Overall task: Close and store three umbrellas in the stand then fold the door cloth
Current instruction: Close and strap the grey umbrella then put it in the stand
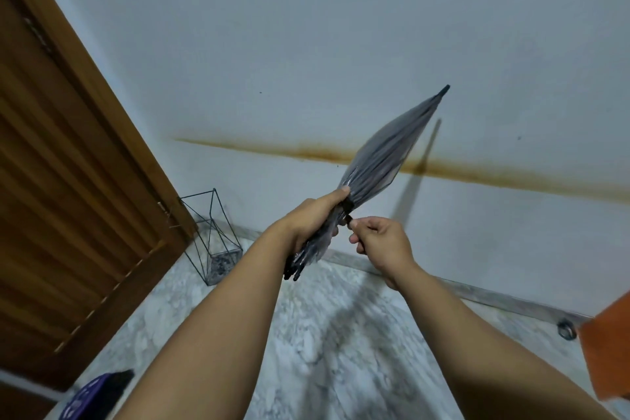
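Left hand [308, 222] grips a folded grey umbrella [381, 160]; right hand [378, 239], just beside it, pinches its strap [347, 211]. Best wrapped snugly before fastening.

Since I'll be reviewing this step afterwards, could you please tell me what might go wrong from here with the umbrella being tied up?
1. The right hand only pinches the black strap; if it slips, the folded canopy of the grey umbrella could loosen.
2. The left hand holds the umbrella with its tip close to the wall, so a swing might scrape it.
3. The wire stand looks narrow and light; a careless insertion might tip it.
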